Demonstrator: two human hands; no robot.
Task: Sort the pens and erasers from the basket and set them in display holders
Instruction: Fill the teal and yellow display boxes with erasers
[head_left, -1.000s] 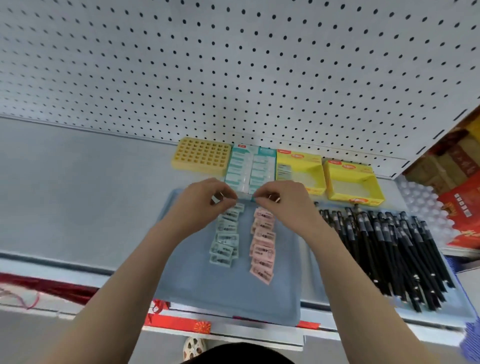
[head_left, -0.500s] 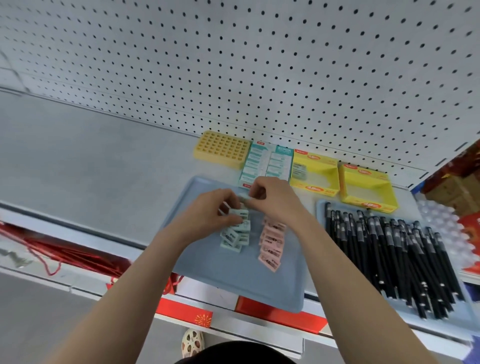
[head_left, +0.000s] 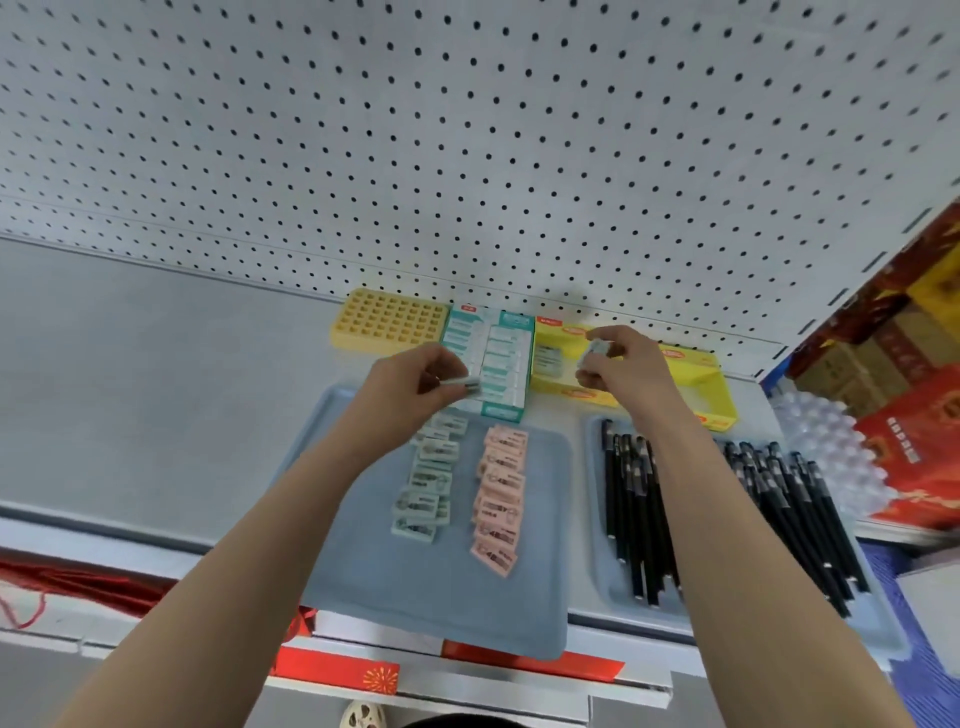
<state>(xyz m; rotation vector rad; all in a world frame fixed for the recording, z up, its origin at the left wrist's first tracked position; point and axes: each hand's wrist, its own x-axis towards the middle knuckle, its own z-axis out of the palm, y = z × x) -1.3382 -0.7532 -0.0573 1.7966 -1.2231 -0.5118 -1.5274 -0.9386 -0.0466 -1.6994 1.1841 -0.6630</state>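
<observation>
1. L hand (head_left: 410, 387): fingers curled, thumb & fingertips pinch a pale eraser (head_left: 461, 384), seen edge-on, just near of the teal display box (head_left: 498, 358).
2. R hand (head_left: 621, 371): also curled, pinches a wrapped eraser (head_left: 597, 347) w/ a whitish-mint sleeve, held above the left yellow holder (head_left: 553, 358).
3. Teal display box: two columns of white/mint erasers inside. Print is too small to read.
4. Blue-grey tray (head_left: 363, 571) at the near edge of the shelf (head_left: 130, 395) holds two columns running near to far: mint erasers (head_left: 428, 480) on the left, pink erasers (head_left: 501, 499) on the right. They overlap like tiles, each w/ a dark printed label.
5. Black pens (head_left: 631, 514) lie side by side in a second tray (head_left: 600, 582), right of the first. The R forearm crosses over them.
6. Far row along the pegboard (head_left: 467, 130), left to right: yellow grid holder (head_left: 389, 322), teal display box, left yellow holder, right yellow holder (head_left: 722, 395).
7. Far right: clear bubble tray (head_left: 821, 447), w/ a red box (head_left: 919, 447) beside it.
</observation>
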